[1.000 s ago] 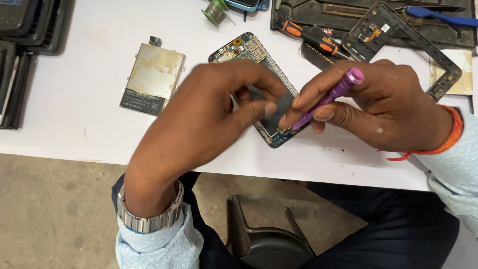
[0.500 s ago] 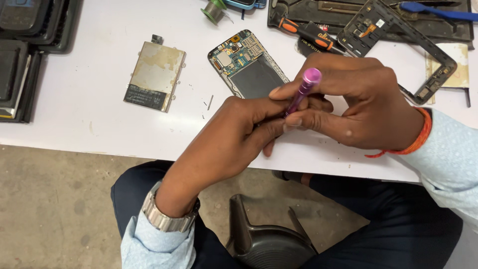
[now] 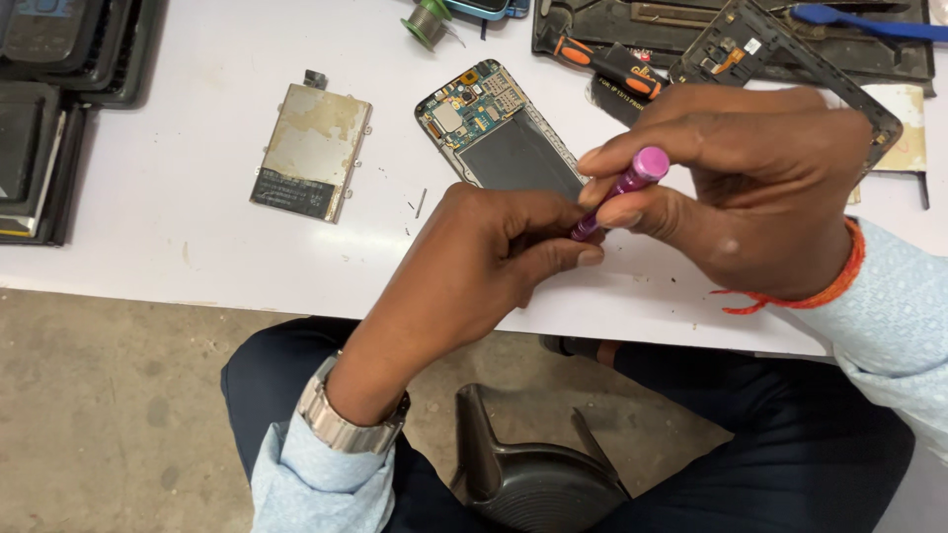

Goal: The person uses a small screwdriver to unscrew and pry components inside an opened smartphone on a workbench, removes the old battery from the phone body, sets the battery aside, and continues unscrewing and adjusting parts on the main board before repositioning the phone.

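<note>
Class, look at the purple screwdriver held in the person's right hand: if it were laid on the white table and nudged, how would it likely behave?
The purple screwdriver looks round and slim, so it would probably roll on the flat white table. Its handle appears to be smooth metal, likely stiff and a little slippery. The right hand pinches it with fingertips alone, which suggests it is light.

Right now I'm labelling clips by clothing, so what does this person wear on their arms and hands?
Both arms have light blue sleeves. The left wrist carries a silver metal-link watch. The right wrist has an orange-red thread band with a loose end. The left hand and right hand are bare, with no gloves and no rings visible.
</note>
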`<state>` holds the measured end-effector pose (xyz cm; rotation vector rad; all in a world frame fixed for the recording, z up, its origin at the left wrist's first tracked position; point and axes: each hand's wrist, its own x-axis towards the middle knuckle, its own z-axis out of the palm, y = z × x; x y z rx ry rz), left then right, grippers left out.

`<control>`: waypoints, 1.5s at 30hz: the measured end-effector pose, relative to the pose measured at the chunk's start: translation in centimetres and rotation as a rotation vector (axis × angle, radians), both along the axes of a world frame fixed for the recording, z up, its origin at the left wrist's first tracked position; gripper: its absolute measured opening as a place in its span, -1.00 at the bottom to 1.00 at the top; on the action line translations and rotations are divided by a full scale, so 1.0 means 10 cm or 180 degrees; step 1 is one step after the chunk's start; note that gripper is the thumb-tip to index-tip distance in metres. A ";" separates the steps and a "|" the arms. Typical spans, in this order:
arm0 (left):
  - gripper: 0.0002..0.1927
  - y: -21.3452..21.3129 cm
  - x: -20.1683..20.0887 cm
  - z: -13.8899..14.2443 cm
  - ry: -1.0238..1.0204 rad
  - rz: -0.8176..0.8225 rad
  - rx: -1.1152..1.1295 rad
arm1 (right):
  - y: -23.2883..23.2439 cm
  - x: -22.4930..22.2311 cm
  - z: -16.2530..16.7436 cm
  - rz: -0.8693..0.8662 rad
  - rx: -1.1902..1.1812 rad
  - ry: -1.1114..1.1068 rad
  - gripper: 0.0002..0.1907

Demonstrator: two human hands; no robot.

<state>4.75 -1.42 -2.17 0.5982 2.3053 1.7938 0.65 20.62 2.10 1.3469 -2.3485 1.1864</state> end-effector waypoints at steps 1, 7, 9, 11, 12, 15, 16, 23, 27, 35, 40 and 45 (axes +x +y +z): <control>-0.81 -0.01 0.00 0.00 -0.0132 -0.0120 0.0173 | -0.01 0.00 0.00 0.0049 0.0012 -0.0001 -0.71; -0.85 -0.02 0.02 0.01 -0.0279 -0.0181 0.0252 | 0.01 0.01 -0.08 0.0283 -0.0434 -0.1176 -0.52; -0.83 0.00 0.02 0.00 -0.0278 -0.0046 0.0296 | 0.04 -0.01 -0.10 0.0463 -0.0528 -0.1241 -0.49; -0.83 0.02 0.02 -0.01 -0.0219 0.0026 0.0116 | 0.06 -0.02 -0.11 0.0531 -0.0475 -0.0925 -0.51; -0.82 0.03 0.02 -0.02 -0.0175 0.0067 0.0024 | 0.06 -0.02 -0.11 0.0525 -0.0384 -0.0562 -0.55; -0.83 0.04 0.01 -0.03 0.0580 0.0177 0.0129 | 0.03 -0.03 -0.10 0.0272 -0.0526 -0.0006 -0.61; -0.83 0.04 0.01 -0.04 0.0574 0.0166 0.0175 | 0.03 -0.03 -0.08 0.0157 -0.0498 0.0012 -0.64; -0.79 0.04 -0.01 -0.04 0.0400 0.0287 -0.0195 | 0.04 -0.04 0.07 0.0420 -0.0085 -0.0054 -0.84; -0.85 -0.01 0.01 -0.04 -0.0150 -0.0132 0.0136 | 0.05 0.01 0.08 0.0546 -0.0103 -0.0668 -0.86; -0.79 0.01 0.01 -0.08 0.0199 0.0113 0.0208 | 0.01 0.00 0.00 0.0586 -0.0379 -0.0249 -0.78; -0.74 0.05 0.01 -0.07 0.0496 0.0338 0.0011 | -0.06 0.01 -0.02 0.0481 -0.0783 0.0096 -0.72; -0.76 0.03 0.00 -0.04 0.0230 0.0309 -0.0025 | -0.02 0.03 0.01 0.0516 -0.0383 -0.0435 -0.82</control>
